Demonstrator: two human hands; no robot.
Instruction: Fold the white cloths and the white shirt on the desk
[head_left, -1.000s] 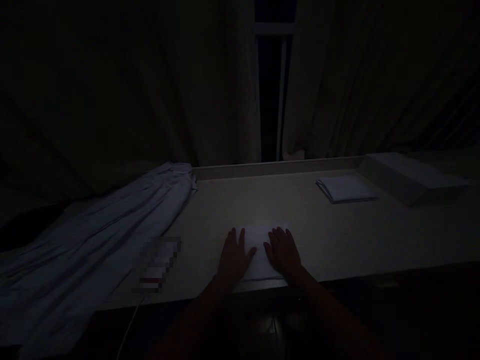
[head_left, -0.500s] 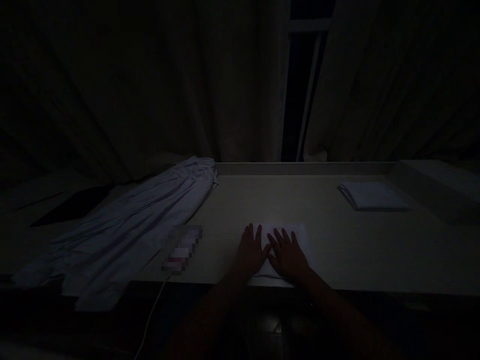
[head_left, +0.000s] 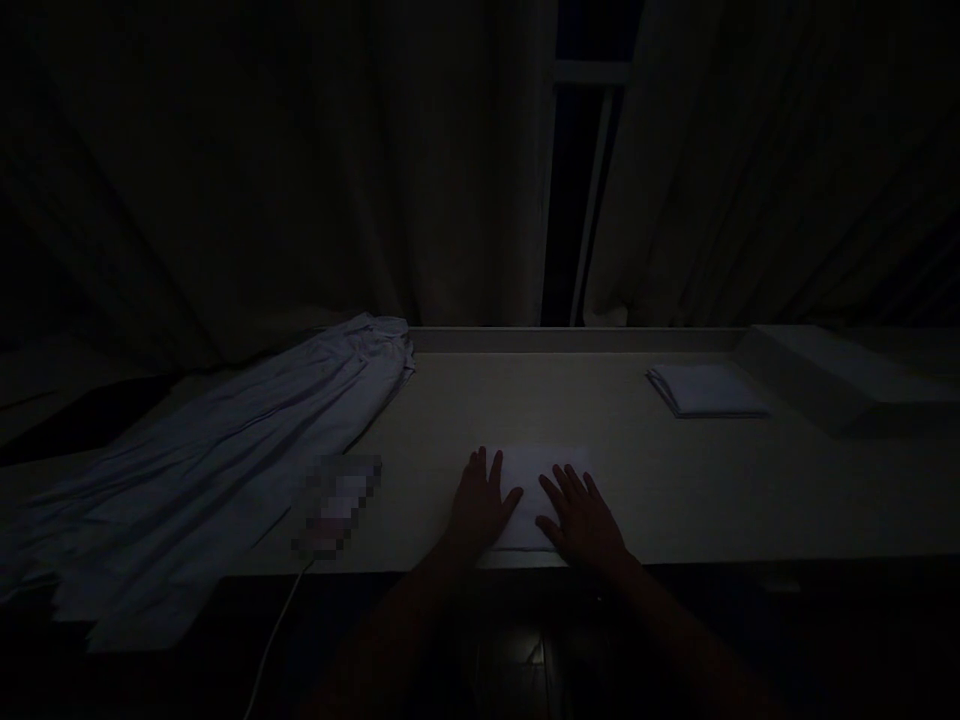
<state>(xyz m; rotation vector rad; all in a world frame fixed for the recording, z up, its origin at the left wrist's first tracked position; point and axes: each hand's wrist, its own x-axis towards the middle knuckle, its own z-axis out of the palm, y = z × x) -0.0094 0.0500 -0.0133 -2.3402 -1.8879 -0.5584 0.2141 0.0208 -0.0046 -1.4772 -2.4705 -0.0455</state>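
While the left hand and right hand lie spread wide, palms down, a folded white cloth rests beneath them.
It sits by the front edge of the desk, a gap between the hands. To the left are a pixelated object with a cord and some rumpled fabric; farther back on the right, a folded bundle lies near a box.

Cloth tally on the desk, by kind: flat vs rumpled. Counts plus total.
Flat, rectangular pale cloths: 2 (front cloth, under the left hand and right hand; right-rear cloth)
Long, rumpled pale cloth: 1 (left side)
Total: 3
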